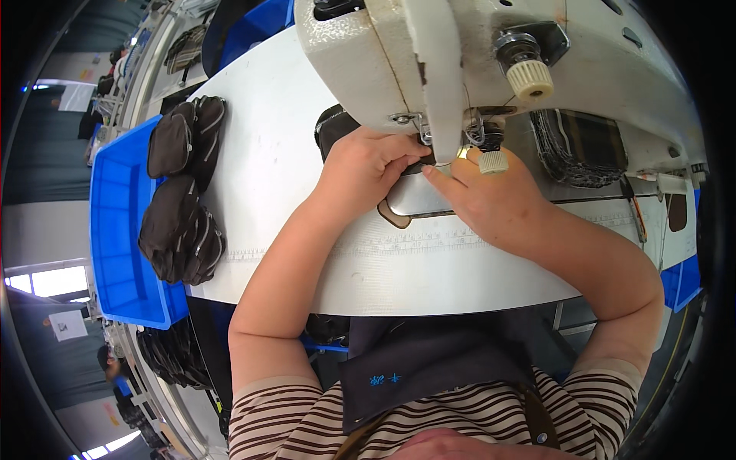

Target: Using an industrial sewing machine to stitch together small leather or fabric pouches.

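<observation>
A dark zippered fabric pouch lies under the head of a white sewing machine. My left hand is closed on it, thumb and fingers pinching the dark cloth beside the presser foot. Across the needle area, my right hand is open with its fingers stretched toward the cloth's edge. One of its fingertips reaches that edge; others are partly hidden behind the machine's cream tension knob. Beneath both hands is the metal sewing plate.
Several finished-looking dark pouches sit at the table's left edge, overlapping a blue bin. A stack of dark fabric pieces rests right of the needle, near a slim orange-and-black tool. A printed ruler strip crosses the white table.
</observation>
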`<move>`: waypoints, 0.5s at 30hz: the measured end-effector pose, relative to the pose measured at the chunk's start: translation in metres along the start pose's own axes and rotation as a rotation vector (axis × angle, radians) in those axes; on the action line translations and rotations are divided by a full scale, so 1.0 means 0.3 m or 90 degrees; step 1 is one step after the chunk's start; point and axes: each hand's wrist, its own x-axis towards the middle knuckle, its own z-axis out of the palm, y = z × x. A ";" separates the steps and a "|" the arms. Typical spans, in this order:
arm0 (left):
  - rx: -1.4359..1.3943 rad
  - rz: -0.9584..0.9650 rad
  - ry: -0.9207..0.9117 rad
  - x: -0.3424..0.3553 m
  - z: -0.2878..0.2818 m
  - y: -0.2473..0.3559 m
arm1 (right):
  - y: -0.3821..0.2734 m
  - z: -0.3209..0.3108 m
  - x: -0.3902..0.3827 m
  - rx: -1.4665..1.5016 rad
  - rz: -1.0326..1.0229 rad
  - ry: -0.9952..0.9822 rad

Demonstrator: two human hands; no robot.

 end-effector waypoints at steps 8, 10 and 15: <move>0.106 0.052 0.032 -0.012 0.009 -0.001 | -0.003 -0.015 0.011 0.029 0.014 0.002; 0.110 0.047 0.038 -0.011 0.012 -0.005 | -0.004 -0.013 0.015 0.022 0.005 0.021; 0.146 0.044 0.070 -0.007 0.026 -0.014 | -0.005 0.004 0.010 -0.004 0.044 0.016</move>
